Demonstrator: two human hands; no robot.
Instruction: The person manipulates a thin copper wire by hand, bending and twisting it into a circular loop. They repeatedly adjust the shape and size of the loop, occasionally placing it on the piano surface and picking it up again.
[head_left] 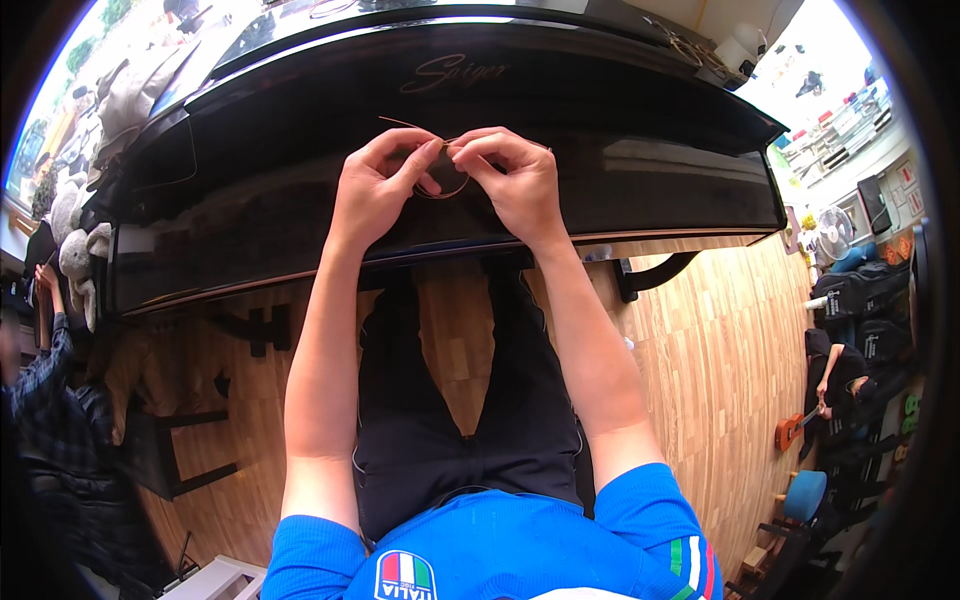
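Both hands are raised in front of me over a glossy black closed piano (650,120). Between them is a thin copper-coloured wire (440,196), like an instrument string, bent into a small loop. One loose end sticks out to the upper left, beyond my left fingers. My left hand (375,192) pinches the wire between thumb and index finger at the top of the loop. Just beside it, my right hand (515,187) pinches the same wire, fingertips almost touching the left ones. The exact crossing of the wire is hidden by the fingertips.
Plush toys (75,245) sit at the piano's left end, near another person's arm (50,300). On the right, a seated person (835,375) holds a small orange-brown ukulele (789,432), close to a blue stool (803,495). A white fan (834,232) stands farther back. Wooden floor (700,350) lies below.
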